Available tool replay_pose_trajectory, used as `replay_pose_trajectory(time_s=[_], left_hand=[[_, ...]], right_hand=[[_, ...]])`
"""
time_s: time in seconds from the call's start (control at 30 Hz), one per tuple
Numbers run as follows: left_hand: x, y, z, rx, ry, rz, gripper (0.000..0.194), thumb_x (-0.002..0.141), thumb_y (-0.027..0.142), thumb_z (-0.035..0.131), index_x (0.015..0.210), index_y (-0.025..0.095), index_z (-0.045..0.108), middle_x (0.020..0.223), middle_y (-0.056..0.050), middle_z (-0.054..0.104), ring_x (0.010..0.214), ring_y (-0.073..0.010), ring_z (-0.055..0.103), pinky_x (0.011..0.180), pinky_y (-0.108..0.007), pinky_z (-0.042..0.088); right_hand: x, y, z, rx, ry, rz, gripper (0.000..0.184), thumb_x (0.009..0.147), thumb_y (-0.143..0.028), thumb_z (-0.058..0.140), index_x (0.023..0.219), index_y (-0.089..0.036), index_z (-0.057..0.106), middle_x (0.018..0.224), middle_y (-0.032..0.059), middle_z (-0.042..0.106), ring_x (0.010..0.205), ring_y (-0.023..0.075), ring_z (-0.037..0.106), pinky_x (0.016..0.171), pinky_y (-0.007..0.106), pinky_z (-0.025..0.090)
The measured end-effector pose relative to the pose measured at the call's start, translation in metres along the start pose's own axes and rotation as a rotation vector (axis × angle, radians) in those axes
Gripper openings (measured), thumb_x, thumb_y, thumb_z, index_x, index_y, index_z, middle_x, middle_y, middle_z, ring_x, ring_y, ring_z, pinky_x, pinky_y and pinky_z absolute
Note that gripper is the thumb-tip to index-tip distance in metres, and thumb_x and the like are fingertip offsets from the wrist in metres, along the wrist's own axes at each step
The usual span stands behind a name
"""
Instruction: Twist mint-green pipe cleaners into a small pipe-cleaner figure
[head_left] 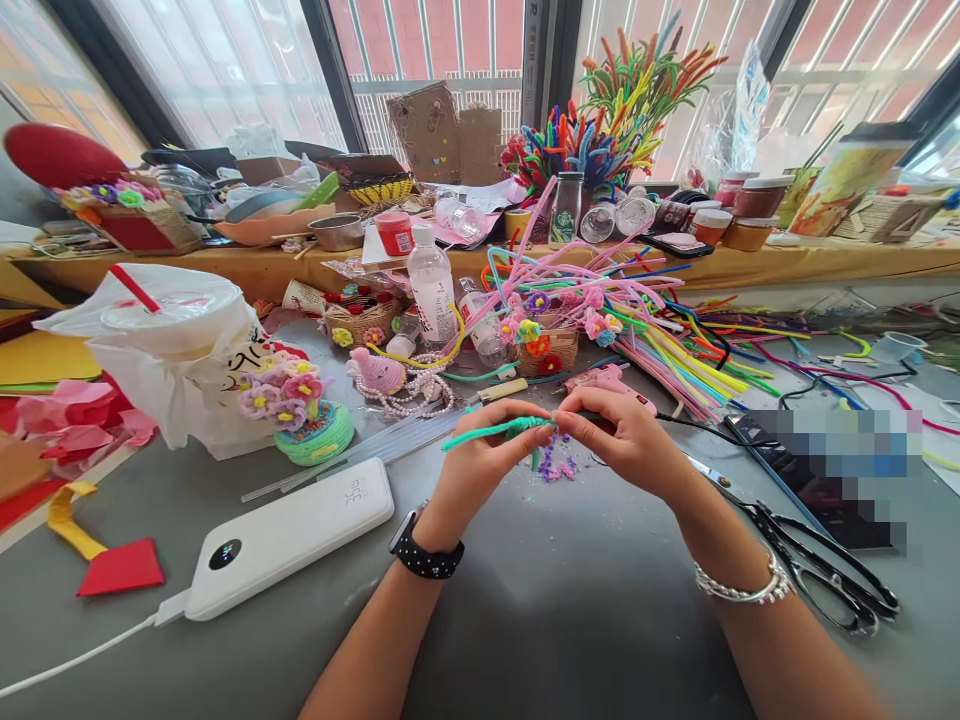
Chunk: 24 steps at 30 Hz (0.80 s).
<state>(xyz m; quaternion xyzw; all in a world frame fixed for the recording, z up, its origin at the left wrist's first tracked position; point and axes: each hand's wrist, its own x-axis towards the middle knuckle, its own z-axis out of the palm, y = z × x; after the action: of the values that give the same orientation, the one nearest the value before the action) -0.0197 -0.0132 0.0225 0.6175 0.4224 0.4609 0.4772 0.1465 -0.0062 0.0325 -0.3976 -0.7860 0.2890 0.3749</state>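
My left hand (487, 455) is closed on a teal-green pipe cleaner (480, 434), whose loose end sticks out to the left past the fingers. Part of the pipe cleaner looks coiled between my two hands. With thumb and forefinger pinched together, my right hand (619, 435) grips the other end of it; the fingertips of both hands nearly meet. Purple and pink fuzz clippings (559, 468) lie on the grey table just below the fingers. Behind my right hand is a pink glue gun (609, 380), partly covered by the fingers.
A white power bank (292, 540) with a cable lies left, near a pipe-cleaner flower pot (315, 435) and a bagged drink cup (180, 350). Black-handled scissors (814, 565) and a phone (810, 480) lie right. Loose pipe cleaners (675, 350), bottles and baskets crowd the back.
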Motion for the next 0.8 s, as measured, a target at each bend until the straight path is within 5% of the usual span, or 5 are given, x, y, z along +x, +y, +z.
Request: replay_pose_trajectory(time_s=[0.5, 0.8], left_hand=[[-0.004, 0.001, 0.007, -0.294, 0.073, -0.017, 0.011, 0.069, 0.024, 0.064, 0.074, 0.015, 0.062, 0.063, 0.000, 0.064, 0.062, -0.0126, 0.061, 0.058, -0.021, 0.045], [0.001, -0.004, 0.009, -0.420, -0.101, -0.157, 0.016, 0.074, 0.027, 0.058, 0.081, 0.013, 0.059, 0.066, 0.000, 0.058, 0.059, -0.0095, 0.055, 0.059, -0.022, 0.044]], right_hand=[[0.000, -0.003, 0.011, 0.171, 0.151, 0.041, 0.022, 0.082, -0.027, 0.046, 0.063, -0.016, 0.049, 0.058, -0.0028, 0.044, 0.054, 0.0086, 0.038, 0.048, 0.021, 0.029], [0.000, 0.000, 0.016, 0.003, 0.301, 0.034, 0.020, 0.082, -0.028, 0.045, 0.066, -0.017, 0.050, 0.061, -0.0002, 0.050, 0.061, 0.0120, 0.046, 0.053, 0.022, 0.034]])
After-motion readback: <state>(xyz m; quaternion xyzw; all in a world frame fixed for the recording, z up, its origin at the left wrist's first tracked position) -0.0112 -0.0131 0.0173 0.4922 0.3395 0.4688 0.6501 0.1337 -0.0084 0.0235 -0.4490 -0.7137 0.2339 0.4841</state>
